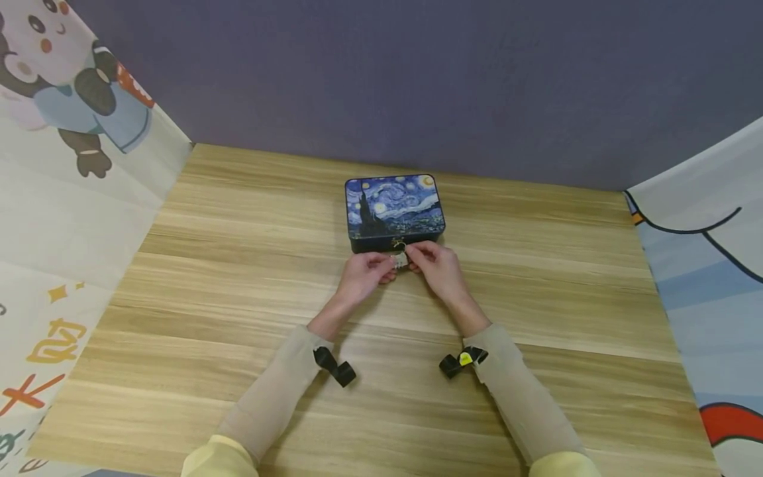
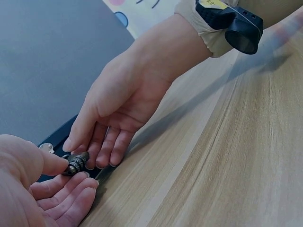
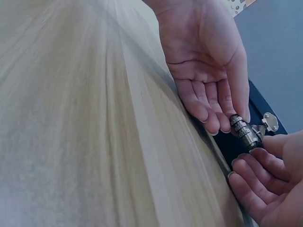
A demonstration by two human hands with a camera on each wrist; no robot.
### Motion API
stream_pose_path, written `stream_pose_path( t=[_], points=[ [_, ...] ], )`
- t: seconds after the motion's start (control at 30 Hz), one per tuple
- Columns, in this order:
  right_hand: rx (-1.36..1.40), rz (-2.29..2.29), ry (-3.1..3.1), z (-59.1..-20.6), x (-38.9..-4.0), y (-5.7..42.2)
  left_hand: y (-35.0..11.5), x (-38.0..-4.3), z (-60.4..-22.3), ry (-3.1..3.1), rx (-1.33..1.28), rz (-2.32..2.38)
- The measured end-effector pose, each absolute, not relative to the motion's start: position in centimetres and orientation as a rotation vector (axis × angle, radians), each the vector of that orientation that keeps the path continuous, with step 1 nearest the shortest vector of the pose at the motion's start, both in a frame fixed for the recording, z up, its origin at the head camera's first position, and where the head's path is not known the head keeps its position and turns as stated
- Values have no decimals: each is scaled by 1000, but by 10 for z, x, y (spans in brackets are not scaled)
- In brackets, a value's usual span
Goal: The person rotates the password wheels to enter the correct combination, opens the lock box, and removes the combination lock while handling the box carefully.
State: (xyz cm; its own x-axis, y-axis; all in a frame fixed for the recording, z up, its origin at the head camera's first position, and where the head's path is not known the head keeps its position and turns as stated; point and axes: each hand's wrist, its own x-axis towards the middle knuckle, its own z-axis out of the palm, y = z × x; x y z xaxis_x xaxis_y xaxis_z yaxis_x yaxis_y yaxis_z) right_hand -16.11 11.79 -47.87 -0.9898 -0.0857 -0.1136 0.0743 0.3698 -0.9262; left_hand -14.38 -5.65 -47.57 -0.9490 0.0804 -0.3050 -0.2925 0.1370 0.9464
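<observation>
A small metal combination padlock (image 3: pixel 243 129) with number dials hangs at the front of a tin box (image 1: pixel 393 207) with a swirling blue night-sky picture on its lid. My left hand (image 1: pixel 362 273) pinches one end of the padlock between thumb and fingers. At the other end, my right hand (image 1: pixel 440 270) pinches it with thumb and forefinger. Beside the padlock, a silvery latch (image 3: pixel 270 122) shows on the dark front wall of the box. The lid is down. Whether the shackle is locked cannot be made out.
The box stands near the back edge of a wood-grain table (image 1: pixel 250 318), close to a dark blue-grey wall (image 1: pixel 381 86). Printed cartoon sheets flank the table at left (image 1: pixel 71 199) and right (image 1: pixel 703 265). Black camera mounts sit on both wrists.
</observation>
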Motion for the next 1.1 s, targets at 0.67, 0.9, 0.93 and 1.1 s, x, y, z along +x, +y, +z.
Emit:
stream_pose_path(
  t=[0.67, 0.9, 0.93, 1.1],
  points=[
    [107, -1817, 2417, -481, -167, 107, -58, -145, -479, 2122, -171, 1935],
    [107, -1820, 2410, -481, -167, 107, -57, -145, -478, 2121, -218, 1910],
    [106, -1818, 2411, -481, -168, 107, -57, -145, -478, 2123, -223, 1908],
    [105, -1823, 2407, -482, -167, 107, -56, -145, -479, 2122, -236, 1913]
  ],
)
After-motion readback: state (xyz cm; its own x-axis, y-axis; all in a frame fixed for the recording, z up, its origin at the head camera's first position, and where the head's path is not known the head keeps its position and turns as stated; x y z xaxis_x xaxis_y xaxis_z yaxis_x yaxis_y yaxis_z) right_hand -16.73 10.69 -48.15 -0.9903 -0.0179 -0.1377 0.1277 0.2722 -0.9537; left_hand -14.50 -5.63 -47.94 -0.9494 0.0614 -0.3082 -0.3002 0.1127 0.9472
